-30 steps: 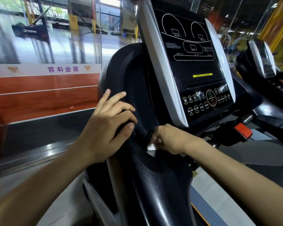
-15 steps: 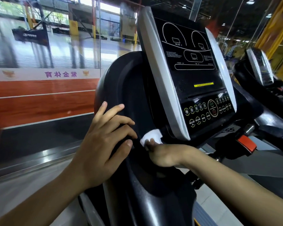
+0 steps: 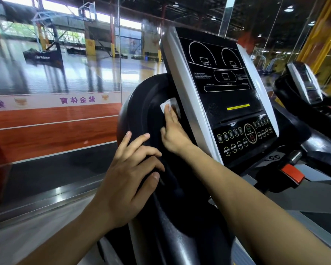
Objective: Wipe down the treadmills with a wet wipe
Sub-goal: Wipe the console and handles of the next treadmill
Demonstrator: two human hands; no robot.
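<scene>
Two straight right hand (image 3: 175, 131) fingers press wet wipe (image 3: 169, 107) flat, grip uncurled.

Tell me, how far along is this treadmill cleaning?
Nothing shows as finished; no surface looks visibly wiped. In hand: the right hand presses the white wet wipe flat on the black shroud beside the console's silver edge, while the left hand rests on the shroud. Left: the button panel and the next treadmill look untouched.
</scene>
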